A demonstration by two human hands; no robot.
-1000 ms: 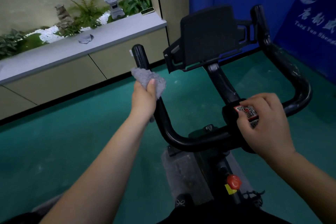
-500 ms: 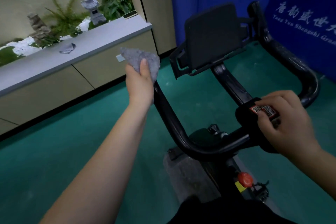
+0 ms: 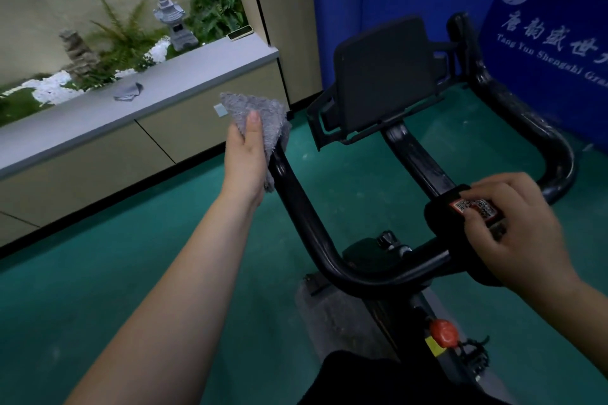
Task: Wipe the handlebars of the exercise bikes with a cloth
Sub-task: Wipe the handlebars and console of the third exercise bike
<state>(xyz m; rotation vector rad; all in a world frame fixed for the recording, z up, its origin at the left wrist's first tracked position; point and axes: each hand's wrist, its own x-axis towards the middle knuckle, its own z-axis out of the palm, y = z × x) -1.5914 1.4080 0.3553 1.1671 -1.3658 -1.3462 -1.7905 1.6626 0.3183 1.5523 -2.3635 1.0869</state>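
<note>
A black exercise bike handlebar [image 3: 306,227] curves in a U in front of me, with a dark tablet holder [image 3: 381,76] above its stem. My left hand [image 3: 245,158] grips a fluffy grey cloth [image 3: 263,115] wrapped over the top end of the left bar, hiding the bar's tip. My right hand [image 3: 513,230] rests on the padded centre of the handlebar, fingers over a red QR sticker [image 3: 473,207]. The right bar [image 3: 539,135] rises bare toward the blue wall.
A grey ledge [image 3: 98,108] over beige cabinets runs along the left, with a folded grey cloth [image 3: 129,92], a stone lantern [image 3: 172,21] and ferns. A blue banner [image 3: 556,26] stands at the right. The floor [image 3: 98,273] is green. A red knob [image 3: 444,332] sits on the bike frame.
My left hand has slid the cloth up the left bar from its mid-part to the tip, now covering it. My right hand has stayed on the centre pad.
</note>
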